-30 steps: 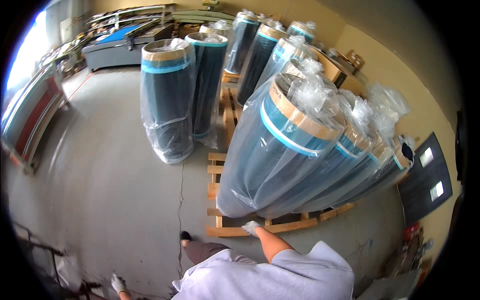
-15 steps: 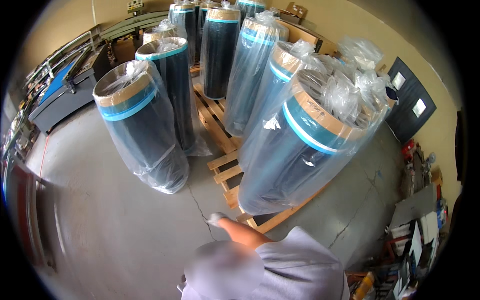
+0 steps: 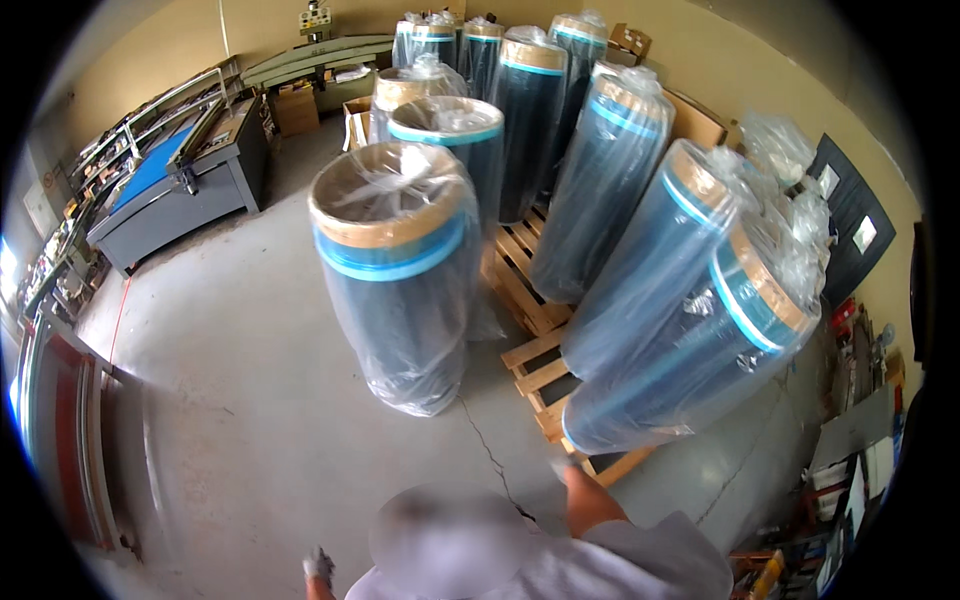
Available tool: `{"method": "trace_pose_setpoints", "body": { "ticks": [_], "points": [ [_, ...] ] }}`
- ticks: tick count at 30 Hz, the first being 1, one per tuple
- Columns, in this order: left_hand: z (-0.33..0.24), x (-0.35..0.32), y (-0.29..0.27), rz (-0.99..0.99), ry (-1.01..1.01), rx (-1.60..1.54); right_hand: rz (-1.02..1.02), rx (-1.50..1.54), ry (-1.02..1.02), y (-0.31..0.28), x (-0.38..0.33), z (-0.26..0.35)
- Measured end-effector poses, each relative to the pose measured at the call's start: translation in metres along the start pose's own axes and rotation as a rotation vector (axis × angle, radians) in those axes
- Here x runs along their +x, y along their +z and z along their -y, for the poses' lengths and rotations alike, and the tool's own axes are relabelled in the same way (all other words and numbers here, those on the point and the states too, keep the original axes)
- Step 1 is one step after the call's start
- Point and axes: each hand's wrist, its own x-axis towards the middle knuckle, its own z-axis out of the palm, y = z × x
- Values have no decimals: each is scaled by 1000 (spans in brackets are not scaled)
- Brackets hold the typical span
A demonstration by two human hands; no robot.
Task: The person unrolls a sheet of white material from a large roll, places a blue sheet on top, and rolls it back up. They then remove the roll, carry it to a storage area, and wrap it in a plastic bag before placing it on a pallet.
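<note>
My right hand (image 3: 564, 468), in a pale glove, is down by the near end of a wooden pallet (image 3: 541, 376), beside the bottom of a tall dark roll (image 3: 665, 355) wrapped in clear plastic. I cannot tell whether it touches either one, and its fingers are too small and partly hidden to read. Low at the lower edge, my left hand (image 3: 318, 566) wears a grey-white glove and hangs over the floor, away from the rolls; its fingers are not distinct. Nearest ahead, another wrapped roll (image 3: 395, 300) with a brown top rim and blue band stands upright on the floor.
Several more wrapped rolls (image 3: 530, 120) stand behind, some on pallets. A grey machine table with a blue bed (image 3: 185, 205) is at the far left. A red-and-grey frame (image 3: 70, 430) stands at the near left. Boards and clutter (image 3: 850, 470) line the right side.
The view has swung left, so the rolls and pallet sit farther right in it. My left hand has come into view at the lower edge; my right hand remains low near the pallet.
</note>
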Motion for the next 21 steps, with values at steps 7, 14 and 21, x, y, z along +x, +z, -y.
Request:
{"method": "trace_pose_setpoints", "body": {
  "ticks": [7, 14, 21],
  "points": [
    [-329, 94, 72, 91, 618, 94, -201, 693, 236, 0, -43, 13],
    [-540, 12, 191, 303, 935, 105, -609, 452, -508, -115, -20, 249],
    [-661, -40, 207, 0, 1278, -60, -1183, 215, -909, -261, -96, 450]
  ]
}}
